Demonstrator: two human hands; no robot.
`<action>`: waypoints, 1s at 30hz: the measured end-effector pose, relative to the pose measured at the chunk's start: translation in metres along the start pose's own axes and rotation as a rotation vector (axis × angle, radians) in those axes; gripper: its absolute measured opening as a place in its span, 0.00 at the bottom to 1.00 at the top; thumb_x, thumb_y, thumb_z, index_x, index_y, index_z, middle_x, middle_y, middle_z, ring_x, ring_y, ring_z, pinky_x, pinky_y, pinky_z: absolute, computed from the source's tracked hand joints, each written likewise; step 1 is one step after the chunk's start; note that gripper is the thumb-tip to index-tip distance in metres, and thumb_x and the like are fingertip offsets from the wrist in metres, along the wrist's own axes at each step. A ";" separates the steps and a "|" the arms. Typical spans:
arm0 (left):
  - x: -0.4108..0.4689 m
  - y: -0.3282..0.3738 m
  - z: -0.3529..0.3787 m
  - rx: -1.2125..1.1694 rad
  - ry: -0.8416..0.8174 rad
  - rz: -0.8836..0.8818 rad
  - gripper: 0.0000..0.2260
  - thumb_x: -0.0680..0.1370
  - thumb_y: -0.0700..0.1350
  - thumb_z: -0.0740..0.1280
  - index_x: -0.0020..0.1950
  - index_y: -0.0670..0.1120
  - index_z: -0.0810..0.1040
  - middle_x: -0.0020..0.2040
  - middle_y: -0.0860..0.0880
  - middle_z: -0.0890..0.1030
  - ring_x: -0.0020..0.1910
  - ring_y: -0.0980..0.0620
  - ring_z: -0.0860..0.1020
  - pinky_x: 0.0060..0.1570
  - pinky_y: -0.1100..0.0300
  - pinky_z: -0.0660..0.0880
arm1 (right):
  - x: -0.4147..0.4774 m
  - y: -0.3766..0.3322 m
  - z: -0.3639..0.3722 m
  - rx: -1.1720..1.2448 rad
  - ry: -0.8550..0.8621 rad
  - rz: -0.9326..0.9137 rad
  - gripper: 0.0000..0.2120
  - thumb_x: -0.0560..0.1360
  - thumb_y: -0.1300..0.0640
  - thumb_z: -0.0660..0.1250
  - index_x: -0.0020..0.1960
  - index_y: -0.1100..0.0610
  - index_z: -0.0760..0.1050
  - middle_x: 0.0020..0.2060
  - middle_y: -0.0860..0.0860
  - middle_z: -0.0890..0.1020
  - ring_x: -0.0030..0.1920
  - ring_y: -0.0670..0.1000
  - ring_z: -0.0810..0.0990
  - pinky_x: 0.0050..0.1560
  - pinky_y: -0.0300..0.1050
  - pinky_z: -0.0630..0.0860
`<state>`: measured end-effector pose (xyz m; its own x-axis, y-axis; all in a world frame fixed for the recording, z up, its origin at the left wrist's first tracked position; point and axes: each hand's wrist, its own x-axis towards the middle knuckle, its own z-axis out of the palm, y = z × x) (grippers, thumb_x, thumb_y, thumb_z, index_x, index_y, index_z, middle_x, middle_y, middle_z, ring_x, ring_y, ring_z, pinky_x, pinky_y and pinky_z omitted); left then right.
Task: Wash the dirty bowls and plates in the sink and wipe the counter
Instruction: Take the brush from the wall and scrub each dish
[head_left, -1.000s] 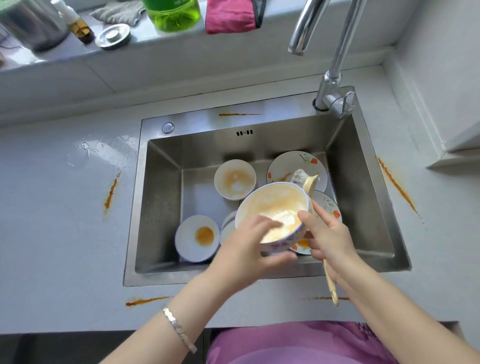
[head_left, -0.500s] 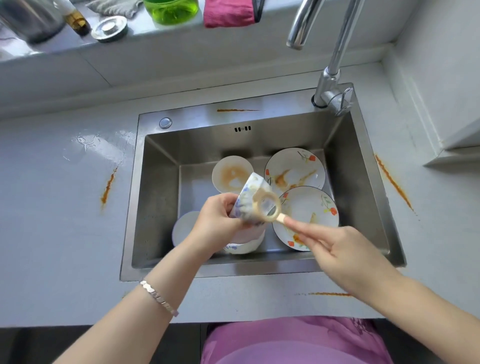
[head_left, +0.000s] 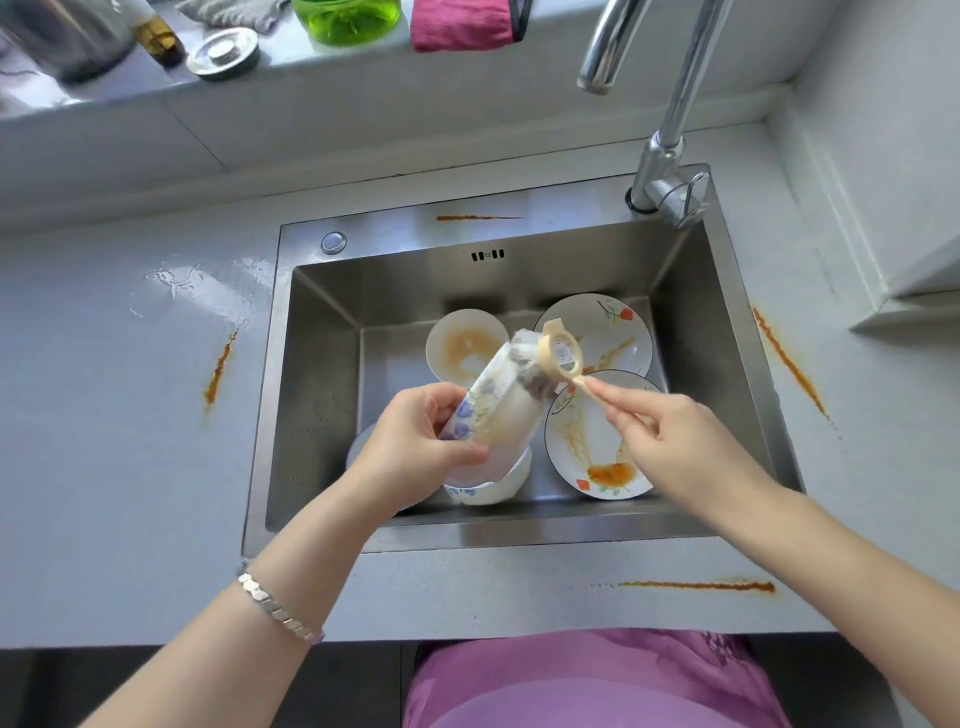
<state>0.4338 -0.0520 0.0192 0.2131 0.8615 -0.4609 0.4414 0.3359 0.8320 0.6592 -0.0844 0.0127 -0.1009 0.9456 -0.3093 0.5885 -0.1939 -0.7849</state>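
Note:
Over the steel sink, my left hand grips a white bowl with blue flowers, tipped on its side with its base toward the right. My right hand pinches the handle of a dish brush, whose round head lies against the bowl's base. Below in the sink lie a stained small bowl, two flowered plates with orange sauce, and another bowl under the held one.
Orange smears mark the grey counter at the left, right, front and on the sink's back rim. A faucet rises at the back right. The sill holds a green bottle, a pink cloth and a metal lid.
The bowl has turned from mouth-up to lying on its side. The brush has moved from the bowl's rim to its base, and my right hand shifted along the handle.

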 end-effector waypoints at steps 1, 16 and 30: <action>-0.001 0.000 -0.001 0.010 -0.006 0.007 0.15 0.65 0.27 0.72 0.40 0.48 0.78 0.31 0.56 0.82 0.33 0.61 0.79 0.36 0.69 0.76 | -0.004 -0.005 0.001 -0.003 -0.025 -0.032 0.19 0.79 0.57 0.59 0.61 0.33 0.68 0.22 0.44 0.72 0.24 0.43 0.66 0.28 0.31 0.61; -0.007 0.005 -0.005 -0.144 0.037 -0.053 0.12 0.63 0.33 0.74 0.42 0.45 0.80 0.34 0.52 0.84 0.34 0.57 0.81 0.35 0.66 0.77 | 0.005 -0.004 -0.002 0.042 -0.056 0.055 0.17 0.79 0.57 0.59 0.62 0.39 0.71 0.22 0.34 0.74 0.24 0.35 0.70 0.28 0.25 0.65; 0.008 0.028 0.010 -0.733 0.419 -0.191 0.04 0.76 0.34 0.65 0.46 0.40 0.78 0.32 0.49 0.83 0.30 0.55 0.82 0.28 0.64 0.77 | -0.013 -0.020 0.037 -0.213 0.095 -0.147 0.23 0.79 0.55 0.57 0.67 0.33 0.59 0.21 0.49 0.62 0.25 0.50 0.62 0.31 0.49 0.64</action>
<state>0.4566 -0.0396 0.0360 -0.2096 0.7860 -0.5816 -0.2669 0.5263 0.8074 0.6188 -0.1028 0.0127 -0.1279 0.9817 -0.1411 0.7296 -0.0032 -0.6838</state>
